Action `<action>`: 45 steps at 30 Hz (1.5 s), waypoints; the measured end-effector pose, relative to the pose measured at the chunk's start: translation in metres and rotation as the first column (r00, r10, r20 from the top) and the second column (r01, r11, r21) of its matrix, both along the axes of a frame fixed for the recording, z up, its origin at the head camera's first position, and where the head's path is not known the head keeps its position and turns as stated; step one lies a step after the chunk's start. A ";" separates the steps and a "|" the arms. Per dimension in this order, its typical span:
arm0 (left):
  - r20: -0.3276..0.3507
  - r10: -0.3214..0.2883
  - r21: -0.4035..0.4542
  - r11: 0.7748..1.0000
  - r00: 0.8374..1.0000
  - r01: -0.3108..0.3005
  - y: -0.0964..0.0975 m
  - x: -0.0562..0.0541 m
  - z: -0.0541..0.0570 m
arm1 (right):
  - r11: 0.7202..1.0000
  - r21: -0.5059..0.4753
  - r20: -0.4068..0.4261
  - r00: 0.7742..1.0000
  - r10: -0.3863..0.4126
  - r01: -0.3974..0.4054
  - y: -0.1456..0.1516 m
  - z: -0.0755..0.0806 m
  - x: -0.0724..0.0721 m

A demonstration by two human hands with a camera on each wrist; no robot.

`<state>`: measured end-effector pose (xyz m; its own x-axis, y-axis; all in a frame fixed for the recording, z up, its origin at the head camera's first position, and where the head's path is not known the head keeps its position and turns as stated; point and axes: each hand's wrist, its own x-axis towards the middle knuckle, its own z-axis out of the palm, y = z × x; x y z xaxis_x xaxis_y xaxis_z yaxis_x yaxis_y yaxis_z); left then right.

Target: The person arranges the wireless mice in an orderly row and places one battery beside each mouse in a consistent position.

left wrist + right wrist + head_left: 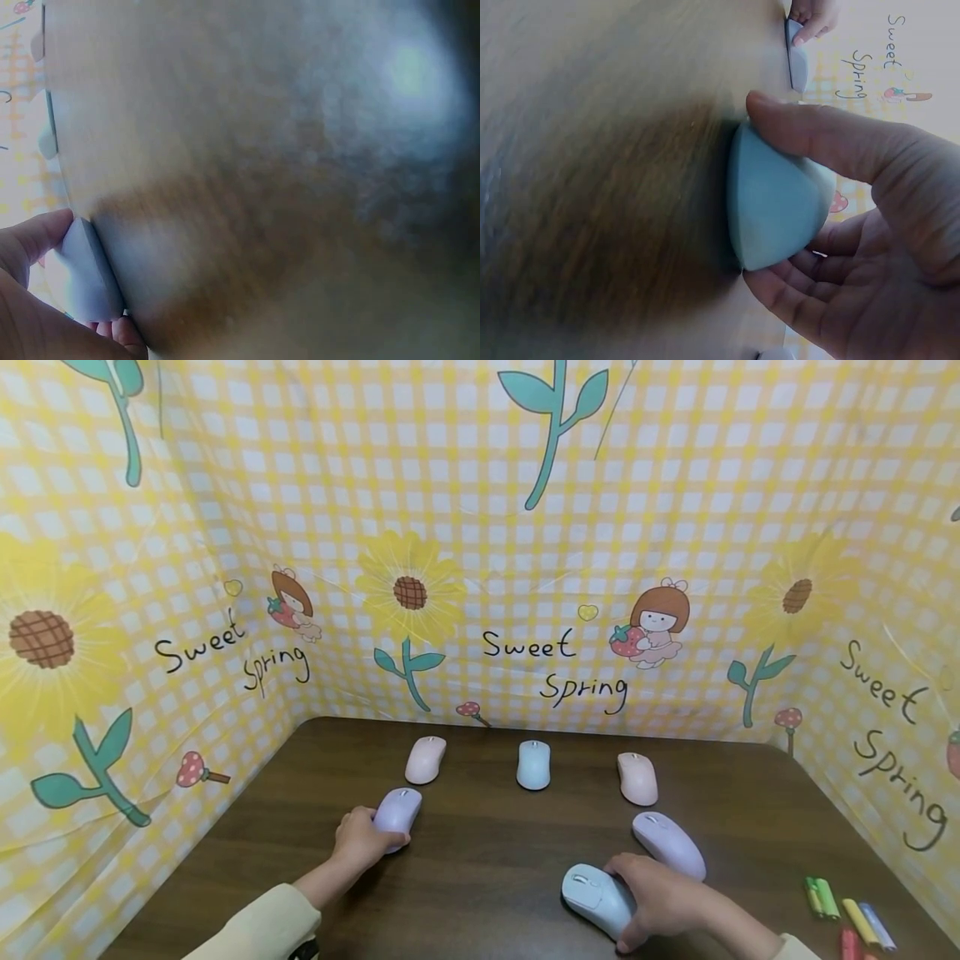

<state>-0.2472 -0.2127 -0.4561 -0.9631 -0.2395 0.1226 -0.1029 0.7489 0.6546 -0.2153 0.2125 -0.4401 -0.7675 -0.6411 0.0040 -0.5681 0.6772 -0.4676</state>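
On the left of the table, my left hand (360,842) grips a lilac computer mouse (399,812) by its sides. The left wrist view shows this mouse (81,281) between thumb and fingers, its base at the tabletop. Nearer the front right, my right hand (663,897) holds a light blue mouse (596,893), thumb on one side and fingers on the other; its rounded end (776,202) faces the right wrist camera. Just beyond that hand lies a second lilac mouse (670,843), partly overlapped by the hand in the head view.
Along the back of the dark wooden table (480,860) lie a pink mouse (426,760), a light blue mouse (534,765) and another pink mouse (638,778). Several small coloured cylinders (822,897) lie at the front right. A yellow checked cloth (480,543) hangs around the table.
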 end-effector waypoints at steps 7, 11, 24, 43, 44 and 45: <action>-0.011 -0.003 -0.005 1.000 1.000 0.003 -0.001 0.001 -0.002 | 1.000 -0.005 -0.006 1.000 -0.012 0.012 -0.002 0.001 0.002; -0.012 -0.003 -0.004 1.000 1.000 0.003 -0.001 0.002 -0.002 | 1.000 -0.010 -0.021 1.000 -0.011 0.011 -0.002 0.000 0.003; -0.011 -0.002 0.004 1.000 1.000 0.002 -0.002 -0.001 -0.003 | 0.996 -0.018 -0.001 0.997 -0.083 0.083 -0.013 0.005 -0.001; 0.000 -0.012 -0.001 1.000 1.000 0.012 -0.001 -0.001 0.000 | 0.907 -0.111 0.015 0.913 -0.408 0.407 -0.051 0.016 -0.025; 0.002 -0.013 0.000 1.000 1.000 0.013 -0.001 0.000 0.001 | 0.899 -0.110 0.008 0.905 -0.425 0.424 -0.053 0.016 -0.027; 0.004 -0.013 0.000 1.000 1.000 0.013 -0.001 0.000 0.001 | 0.893 -0.109 0.005 0.898 -0.440 0.438 -0.054 0.017 -0.029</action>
